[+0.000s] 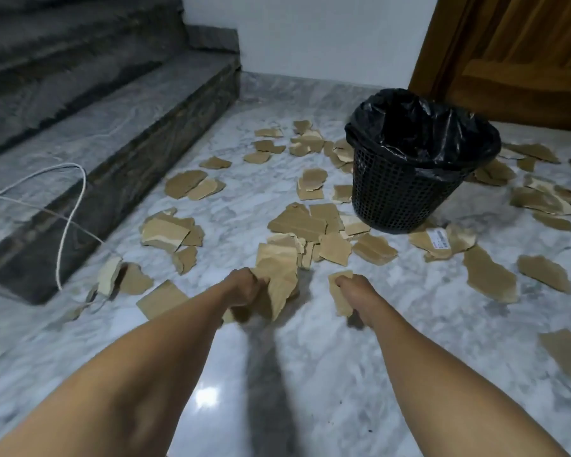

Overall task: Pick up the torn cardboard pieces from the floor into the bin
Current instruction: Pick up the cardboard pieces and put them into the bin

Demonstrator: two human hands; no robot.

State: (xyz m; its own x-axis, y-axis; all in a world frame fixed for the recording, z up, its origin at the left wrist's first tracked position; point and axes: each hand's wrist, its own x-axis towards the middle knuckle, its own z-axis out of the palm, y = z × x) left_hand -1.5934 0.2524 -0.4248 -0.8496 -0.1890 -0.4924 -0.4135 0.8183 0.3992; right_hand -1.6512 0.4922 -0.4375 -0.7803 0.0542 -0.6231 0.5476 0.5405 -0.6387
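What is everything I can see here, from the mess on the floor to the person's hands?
torn cardboard pieces: dozens, brown, scattered across the floor
bin: one, black mesh, upper right
liner: one, black, inside the bin
floor: one, grey-white marble
stairs: a few steps, dark grey, left
cable: one, white, trailing off the lowest step
door: one, brown wood, upper right
left hand: one, grips large piece
right hand: one, grips smaller piece

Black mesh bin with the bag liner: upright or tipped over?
Upright. The black mesh plastic bin stands on its base on the grey marble floor, lined mouth facing up.
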